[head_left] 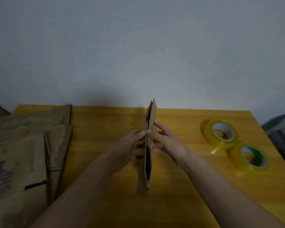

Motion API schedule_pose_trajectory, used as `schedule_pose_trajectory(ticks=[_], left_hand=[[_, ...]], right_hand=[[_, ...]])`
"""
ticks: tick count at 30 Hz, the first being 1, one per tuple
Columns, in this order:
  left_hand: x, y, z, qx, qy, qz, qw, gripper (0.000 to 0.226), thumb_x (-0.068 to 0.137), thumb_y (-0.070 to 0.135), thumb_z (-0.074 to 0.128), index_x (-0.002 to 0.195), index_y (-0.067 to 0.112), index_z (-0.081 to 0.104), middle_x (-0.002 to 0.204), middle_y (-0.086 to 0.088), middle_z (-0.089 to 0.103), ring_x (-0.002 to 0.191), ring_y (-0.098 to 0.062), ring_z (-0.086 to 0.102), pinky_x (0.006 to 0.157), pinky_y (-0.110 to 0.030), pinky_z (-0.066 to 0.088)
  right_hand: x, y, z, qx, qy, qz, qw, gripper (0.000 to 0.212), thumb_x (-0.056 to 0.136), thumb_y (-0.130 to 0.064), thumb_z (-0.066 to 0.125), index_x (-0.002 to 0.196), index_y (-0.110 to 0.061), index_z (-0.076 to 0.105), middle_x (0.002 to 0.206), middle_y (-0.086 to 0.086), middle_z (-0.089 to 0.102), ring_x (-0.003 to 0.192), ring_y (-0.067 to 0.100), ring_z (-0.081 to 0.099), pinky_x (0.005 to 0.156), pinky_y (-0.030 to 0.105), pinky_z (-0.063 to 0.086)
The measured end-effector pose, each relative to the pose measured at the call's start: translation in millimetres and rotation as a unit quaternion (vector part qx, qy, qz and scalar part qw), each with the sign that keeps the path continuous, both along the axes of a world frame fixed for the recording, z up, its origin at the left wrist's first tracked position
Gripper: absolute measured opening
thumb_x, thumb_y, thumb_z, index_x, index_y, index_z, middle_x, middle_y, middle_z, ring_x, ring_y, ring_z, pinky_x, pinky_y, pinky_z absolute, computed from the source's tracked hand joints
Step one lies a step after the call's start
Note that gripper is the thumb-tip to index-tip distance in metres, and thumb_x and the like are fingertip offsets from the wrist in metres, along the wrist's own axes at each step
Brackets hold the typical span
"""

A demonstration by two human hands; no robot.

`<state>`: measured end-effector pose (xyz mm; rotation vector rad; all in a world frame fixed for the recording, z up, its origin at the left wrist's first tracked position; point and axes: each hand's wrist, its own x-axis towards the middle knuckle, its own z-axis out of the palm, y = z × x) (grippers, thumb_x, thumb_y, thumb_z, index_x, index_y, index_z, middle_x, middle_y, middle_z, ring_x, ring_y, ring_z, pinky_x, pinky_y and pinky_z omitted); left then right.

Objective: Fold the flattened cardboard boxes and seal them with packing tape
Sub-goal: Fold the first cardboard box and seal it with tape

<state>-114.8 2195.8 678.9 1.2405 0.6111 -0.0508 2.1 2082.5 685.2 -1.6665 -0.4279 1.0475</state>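
A flattened cardboard box stands on its edge in the middle of the yellow table, seen end-on with a narrow dark gap between its panels. My left hand grips its left side and my right hand grips its right side, thumbs meeting at the top edge. Two rolls of clear yellowish packing tape lie at the right: one roll further back, another roll with a green core nearer.
A stack of several flattened cardboard boxes covers the table's left side. A grey wall rises behind the table. A grey object sits past the table's right edge.
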Motion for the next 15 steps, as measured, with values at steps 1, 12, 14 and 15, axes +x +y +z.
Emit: schedule_pose_trajectory(ticks=[1,12,14,15], left_hand=[[-1.2,-1.1,-6.7,-0.006,-0.020,-0.010,1.000,0.051,0.087,0.052,0.058,0.128,0.021,0.057,0.122,-0.009,0.063,0.102,-0.022,0.063,0.080,-0.038,0.053],[-53.4,-69.2,-33.4,0.084,-0.033,-0.029,0.996,0.111,0.061,0.053,0.085,0.150,0.037,0.022,0.137,-0.006,0.054,0.112,-0.026,0.063,0.084,-0.047,0.055],[-71.3,-87.0,-29.5,0.075,-0.022,-0.012,0.997,0.092,0.078,0.036,0.077,0.152,0.026,0.021,0.127,-0.008,0.059,0.107,-0.024,0.062,0.081,-0.043,0.055],[-78.1,-92.9,-29.1,0.069,-0.021,0.000,0.997,0.082,0.084,0.029,0.071,0.150,0.022,0.024,0.121,-0.008,0.061,0.102,-0.023,0.063,0.076,-0.041,0.055]], right_hand=[[-1.2,-2.1,-7.1,0.012,-0.004,-0.005,1.000,0.070,0.085,-0.043,0.066,0.146,-0.030,0.033,0.128,0.001,0.054,0.106,0.012,0.058,0.080,0.035,0.059],[-60.5,-70.8,-31.9,0.072,-0.050,-0.003,0.996,0.056,0.086,-0.043,0.065,0.135,-0.029,0.040,0.112,0.001,0.060,0.100,0.022,0.063,0.073,0.036,0.059],[-76.5,-88.2,-31.8,0.061,-0.052,0.007,0.997,0.068,0.085,-0.041,0.068,0.142,-0.026,0.035,0.116,0.008,0.059,0.095,0.023,0.065,0.067,0.033,0.058],[-79.2,-94.0,-34.2,0.060,-0.051,0.005,0.997,0.073,0.084,-0.040,0.069,0.145,-0.026,0.032,0.118,0.010,0.059,0.092,0.023,0.066,0.063,0.031,0.057]])
